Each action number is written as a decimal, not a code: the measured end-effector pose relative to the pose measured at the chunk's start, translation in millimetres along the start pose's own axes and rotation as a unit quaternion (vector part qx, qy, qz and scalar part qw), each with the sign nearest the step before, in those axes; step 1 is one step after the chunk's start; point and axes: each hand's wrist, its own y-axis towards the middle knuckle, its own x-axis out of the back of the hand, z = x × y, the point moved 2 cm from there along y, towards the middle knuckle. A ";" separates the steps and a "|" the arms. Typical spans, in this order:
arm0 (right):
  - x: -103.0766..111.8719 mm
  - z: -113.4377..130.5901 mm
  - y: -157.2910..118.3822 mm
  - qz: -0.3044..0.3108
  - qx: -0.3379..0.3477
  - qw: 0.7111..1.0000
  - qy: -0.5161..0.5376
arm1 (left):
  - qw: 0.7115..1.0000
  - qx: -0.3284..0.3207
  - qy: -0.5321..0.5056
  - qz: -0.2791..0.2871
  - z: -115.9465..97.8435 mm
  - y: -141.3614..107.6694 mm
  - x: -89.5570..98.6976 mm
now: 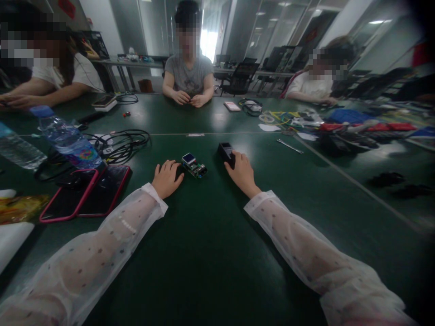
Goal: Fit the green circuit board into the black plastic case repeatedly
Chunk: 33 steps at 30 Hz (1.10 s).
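My left hand rests on the table, its thumb and fingers around a dark piece that is mostly hidden. Just right of it lies a bare green circuit board with a small square screen tilted on its left end. My right hand grips the near end of a black rectangular case, thumb on the left side and fingers over the top. A short gap of table separates the board from this case.
Two red-edged phones, plastic bottles and coiled black cables sit on the left of the green table. A wrench and piled tools lie on the right. Three people sit around the far side.
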 end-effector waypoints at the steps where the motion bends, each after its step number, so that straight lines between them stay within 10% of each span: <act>1: 1.5 1.1 -0.1 -0.004 -0.001 1.000 0.009 | 1.000 0.000 0.000 -0.003 0.4 0.0 -0.5; 17: 15.4 92.3 -36.9 -0.011 0.137 0.966 0.218 | 1.000 0.010 0.007 -0.023 -2.8 -1.4 -1.4; 33: -0.5 89.0 -33.1 0.091 0.164 0.970 0.157 | 0.999 0.004 -0.025 -0.039 1.4 -1.3 -3.6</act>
